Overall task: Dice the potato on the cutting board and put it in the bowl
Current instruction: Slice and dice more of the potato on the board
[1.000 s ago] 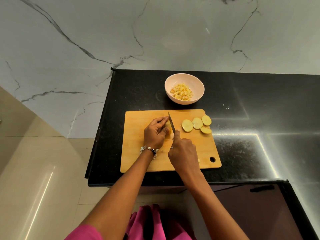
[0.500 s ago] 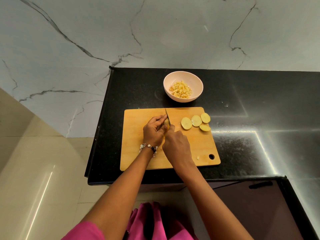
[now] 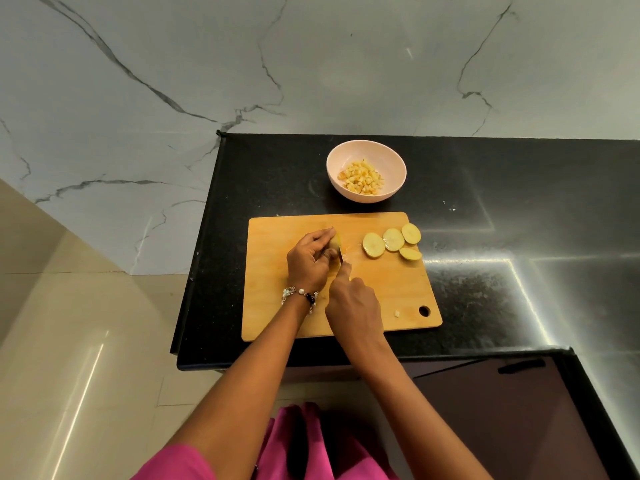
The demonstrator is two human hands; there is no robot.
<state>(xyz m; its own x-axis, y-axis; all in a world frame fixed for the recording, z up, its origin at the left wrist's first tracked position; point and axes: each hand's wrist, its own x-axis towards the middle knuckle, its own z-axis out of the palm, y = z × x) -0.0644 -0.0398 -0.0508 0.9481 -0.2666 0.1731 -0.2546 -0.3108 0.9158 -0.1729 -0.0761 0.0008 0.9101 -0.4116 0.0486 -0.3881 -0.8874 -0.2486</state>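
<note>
A wooden cutting board [image 3: 381, 306] lies on the black counter. My left hand [image 3: 310, 259] grips a potato piece [image 3: 334, 244] near the board's middle, fingers curled over it. My right hand [image 3: 353, 303] holds a knife [image 3: 340, 254], forefinger along its spine; the blade stands in the potato piece, right beside my left fingertips. Several round potato slices [image 3: 391, 242] lie at the board's far right. Behind the board stands a pink bowl [image 3: 391, 157] holding diced potato [image 3: 362, 177].
A small potato scrap [image 3: 397, 313] lies near the board's hanging hole [image 3: 424, 310]. The counter's left edge [image 3: 194, 271] drops to a tiled floor. A marble wall rises behind. A dark cabinet front with a handle [image 3: 521, 366] is at the lower right.
The knife has come down from above the board into the potato piece, and my right hand has closed in toward my left hand. The slices and the bowl have stayed put.
</note>
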